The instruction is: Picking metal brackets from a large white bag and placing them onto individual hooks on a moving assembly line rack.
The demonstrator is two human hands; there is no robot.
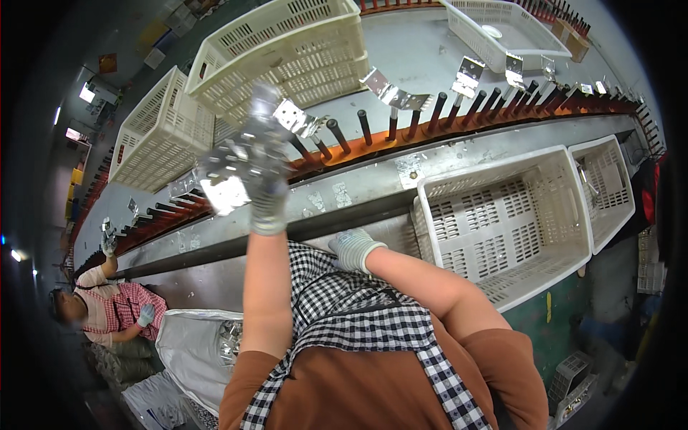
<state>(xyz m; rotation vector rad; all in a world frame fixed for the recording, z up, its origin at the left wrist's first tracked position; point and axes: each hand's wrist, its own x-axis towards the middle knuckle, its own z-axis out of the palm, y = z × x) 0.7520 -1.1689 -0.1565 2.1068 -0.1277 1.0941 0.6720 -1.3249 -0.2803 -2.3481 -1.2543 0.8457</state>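
My left hand, in a grey-coated glove with a pale cuff, reaches over the rack's front edge. It is smeared by motion. A shiny metal plate with holes, also blurred, shows against its left side; whether the fingers hold it cannot be made out. Just right of the fingers, another bent metal plate sits at a rod. My right hand, gloved too, rests low by the checkered apron near the metal ledge. Its fingers turn down and are mostly hidden.
Black-tipped rods line an orange rail, several bearing bent metal plates. White slatted crates stand behind the rail; a large crate sits at my right. A white sack with metal parts lies lower left. Another person works farther left.
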